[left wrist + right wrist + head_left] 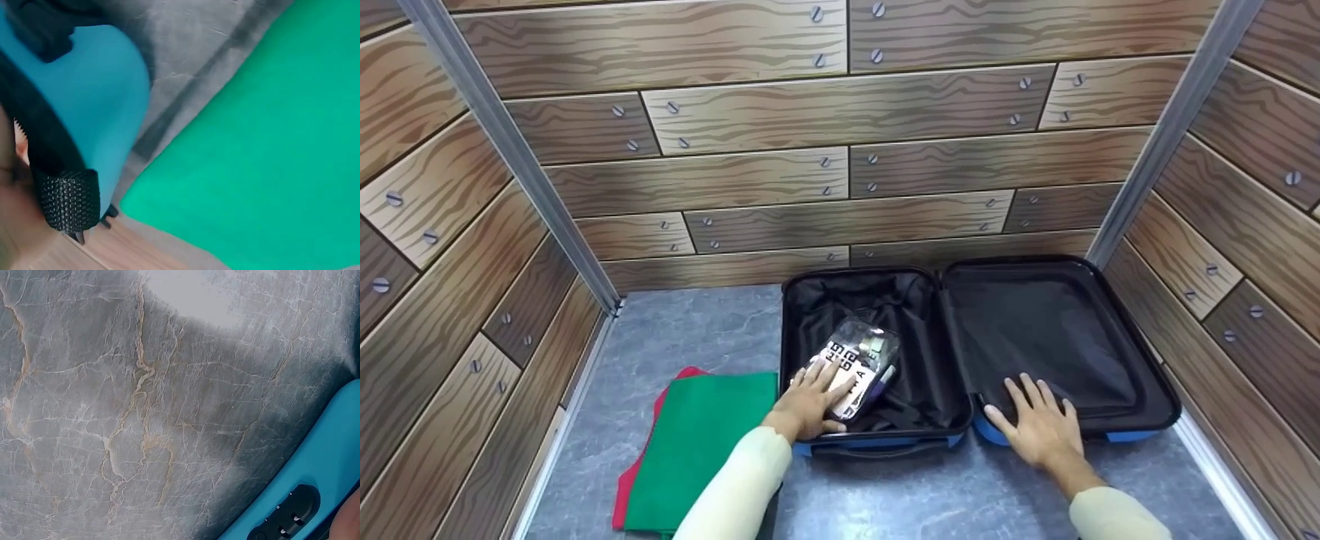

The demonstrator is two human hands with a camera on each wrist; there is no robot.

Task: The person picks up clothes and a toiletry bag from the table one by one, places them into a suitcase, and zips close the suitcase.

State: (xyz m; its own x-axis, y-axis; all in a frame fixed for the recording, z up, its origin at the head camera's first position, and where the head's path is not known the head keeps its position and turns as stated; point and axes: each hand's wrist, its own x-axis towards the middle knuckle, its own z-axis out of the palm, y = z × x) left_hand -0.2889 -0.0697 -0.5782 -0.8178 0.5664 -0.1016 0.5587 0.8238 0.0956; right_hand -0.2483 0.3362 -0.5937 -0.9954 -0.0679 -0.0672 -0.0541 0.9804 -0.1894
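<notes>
An opened suitcase (pixel 885 433) with a blue shell and black lining lies flat, its two halves side by side. In its left half sits a clear pouch (pixel 864 355) with black lettering and small items inside. My left hand (pixel 808 405) rests on the pouch's near left part with fingers extended, the wrist crossing the suitcase rim. My right hand (pixel 1041 427) is spread over the near edge of the right half (pixel 1035 337), with fingers straight. Blue shell (pixel 107 84) fills the left of the left wrist view. A black combination lock (pixel 289 514) shows in the right wrist view.
Left of the suitcase lies a folded green cloth (pixel 705 442) over a red cloth (pixel 624 495). The grey marbled floor (pixel 682 322) runs beneath everything. Wood-patterned panels (pixel 840 172) with metal corner posts (pixel 529 165) enclose the back and both sides, close to the suitcase's right half.
</notes>
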